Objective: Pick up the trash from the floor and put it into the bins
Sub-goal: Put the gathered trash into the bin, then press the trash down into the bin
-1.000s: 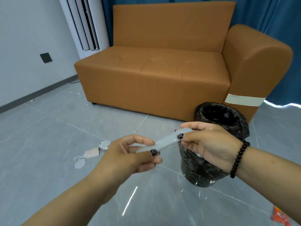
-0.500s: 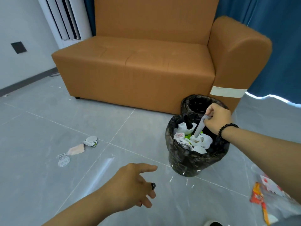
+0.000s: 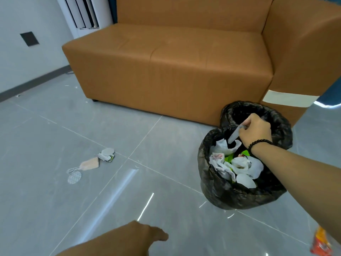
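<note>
Two black-lined bins stand by the sofa's right end: a near bin full of white crumpled trash and a far bin behind it. My right hand hovers over them and pinches a grey-white plastic strip that points down toward the near bin. My left hand hangs low at the bottom edge, fingers relaxed, holding nothing. On the floor to the left lie a pink face mask, a crushed white cup with lid and a round mesh disc.
An orange sofa fills the back, its armrest right behind the bins. A red-orange wrapper lies on the grey tiles at the bottom right. A white air conditioner column stands at the back left by the wall.
My left hand let go of the strip and dropped low. My right hand carried the strip over the bins and tipped it downward. The view has moved closer to the bins.
</note>
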Action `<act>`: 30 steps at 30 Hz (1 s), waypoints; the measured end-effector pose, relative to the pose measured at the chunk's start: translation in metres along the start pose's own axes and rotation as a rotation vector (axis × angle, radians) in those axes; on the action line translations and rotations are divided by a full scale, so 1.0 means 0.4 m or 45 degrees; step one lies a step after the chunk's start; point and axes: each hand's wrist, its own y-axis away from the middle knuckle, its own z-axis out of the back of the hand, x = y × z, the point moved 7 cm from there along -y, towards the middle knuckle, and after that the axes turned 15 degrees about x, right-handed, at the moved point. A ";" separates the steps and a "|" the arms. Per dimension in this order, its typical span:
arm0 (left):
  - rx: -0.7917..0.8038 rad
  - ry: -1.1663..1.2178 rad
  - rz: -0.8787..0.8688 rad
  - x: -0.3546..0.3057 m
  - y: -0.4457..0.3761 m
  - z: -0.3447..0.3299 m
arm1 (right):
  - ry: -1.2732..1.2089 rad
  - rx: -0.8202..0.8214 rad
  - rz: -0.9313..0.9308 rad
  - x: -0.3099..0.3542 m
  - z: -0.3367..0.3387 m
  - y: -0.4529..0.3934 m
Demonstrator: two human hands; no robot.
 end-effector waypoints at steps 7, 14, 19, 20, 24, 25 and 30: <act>-0.024 0.783 -0.129 0.037 -0.042 0.077 | -0.036 0.137 -0.044 -0.089 -0.102 -0.068; -0.063 0.850 -0.144 0.044 -0.054 0.136 | 0.560 0.843 -0.183 -0.162 -0.256 -0.055; -0.105 0.826 0.015 0.190 -0.080 0.213 | 0.484 0.501 -0.103 -0.107 -0.178 -0.077; -0.139 0.844 0.057 0.234 -0.094 0.233 | 0.314 0.353 -0.006 -0.070 -0.143 -0.075; -0.288 1.022 0.187 0.445 -0.149 0.288 | 0.019 0.139 0.547 0.176 -0.131 0.006; -0.320 1.061 0.205 0.501 -0.165 0.293 | -0.026 0.157 0.660 0.244 -0.162 0.033; -0.481 1.214 0.425 0.789 -0.252 0.232 | -0.256 0.550 0.814 0.452 -0.447 0.150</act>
